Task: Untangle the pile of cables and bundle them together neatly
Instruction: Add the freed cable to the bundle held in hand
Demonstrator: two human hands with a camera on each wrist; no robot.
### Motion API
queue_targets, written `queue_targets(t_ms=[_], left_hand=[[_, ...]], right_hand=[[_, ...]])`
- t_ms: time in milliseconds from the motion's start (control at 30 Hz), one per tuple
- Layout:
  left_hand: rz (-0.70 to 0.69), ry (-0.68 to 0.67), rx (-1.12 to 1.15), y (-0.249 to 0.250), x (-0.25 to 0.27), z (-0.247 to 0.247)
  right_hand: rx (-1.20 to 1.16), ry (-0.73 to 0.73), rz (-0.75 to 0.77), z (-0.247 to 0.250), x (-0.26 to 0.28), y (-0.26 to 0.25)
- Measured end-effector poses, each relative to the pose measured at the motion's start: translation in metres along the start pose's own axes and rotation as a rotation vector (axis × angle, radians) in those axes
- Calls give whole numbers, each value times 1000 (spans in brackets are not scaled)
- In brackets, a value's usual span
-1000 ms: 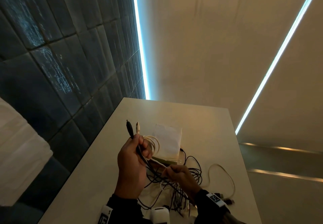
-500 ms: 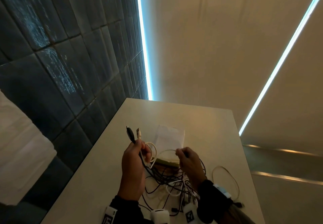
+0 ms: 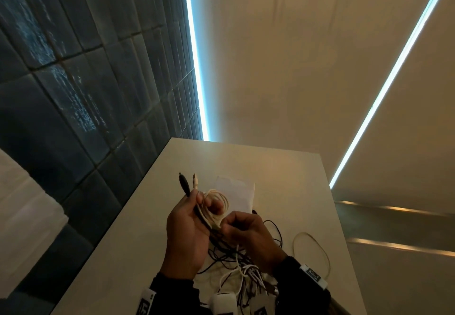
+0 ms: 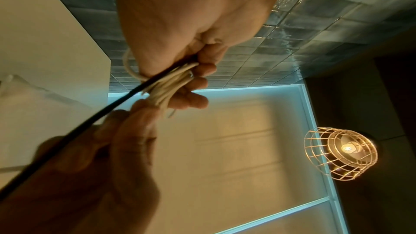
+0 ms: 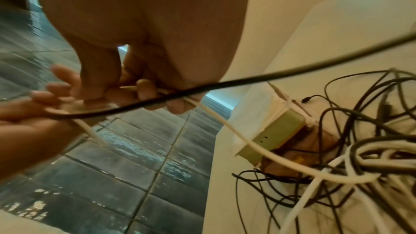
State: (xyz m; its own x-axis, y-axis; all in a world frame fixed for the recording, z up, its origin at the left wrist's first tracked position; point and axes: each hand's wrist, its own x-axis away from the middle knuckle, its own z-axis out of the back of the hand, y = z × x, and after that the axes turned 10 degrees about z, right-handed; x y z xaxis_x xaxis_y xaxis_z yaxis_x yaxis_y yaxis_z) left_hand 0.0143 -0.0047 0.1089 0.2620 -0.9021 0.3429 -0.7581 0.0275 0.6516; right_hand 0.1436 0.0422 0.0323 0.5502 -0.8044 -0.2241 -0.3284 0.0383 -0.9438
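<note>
My left hand (image 3: 189, 226) is raised above the table and grips a coiled white cable (image 3: 216, 204) together with a black cable (image 3: 184, 184); both plug ends stick up past the fingers. In the left wrist view the fingers (image 4: 193, 84) curl round the white coil (image 4: 166, 84) and black cable (image 4: 117, 106). My right hand (image 3: 246, 231) pinches the white cable just below the coil, right against the left hand. In the right wrist view its fingers (image 5: 144, 88) pinch the white cable (image 5: 247, 141). A tangled pile of black and white cables (image 3: 241, 265) lies on the table under both hands.
The white table (image 3: 283, 167) runs away from me, with a dark tiled wall (image 3: 73, 93) along its left edge. A white paper sheet (image 3: 238, 191) and a small green box (image 5: 276, 134) lie behind the pile. A loose pale cable loop (image 3: 312, 248) lies to the right.
My right hand rose from the pile to the coil and closed in against my left hand, adding another turn of white cable. My left hand stayed raised with both plugs.
</note>
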Motion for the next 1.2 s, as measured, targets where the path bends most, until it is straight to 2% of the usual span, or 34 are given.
queue_targets(t_ms=[167,333,567,733,833,967,1067,1200], left_hand=[[-83,-42,-41,7,5,-4],[-98,-67,-51,11,8,0],[-138,-68,-63,16,10,2],[-199,-43,-141,20,13,2],[-274,51,-286,19,11,4],[-335,183,-446,13,9,8],[-280,237,-471,6,5,10],[-198,278,-430,-1,1,8]], right_hand=[[121,-3,-61,16,11,37],[321,28,-172,32,27,79],[304,26,-187,30,27,92],[419,26,-252,34,28,101],[432,124,-266,28,20,85],[195,272,-202,21,2,46],[94,263,-107,11,-6,15],[-33,155,-12,-4,-8,-13]])
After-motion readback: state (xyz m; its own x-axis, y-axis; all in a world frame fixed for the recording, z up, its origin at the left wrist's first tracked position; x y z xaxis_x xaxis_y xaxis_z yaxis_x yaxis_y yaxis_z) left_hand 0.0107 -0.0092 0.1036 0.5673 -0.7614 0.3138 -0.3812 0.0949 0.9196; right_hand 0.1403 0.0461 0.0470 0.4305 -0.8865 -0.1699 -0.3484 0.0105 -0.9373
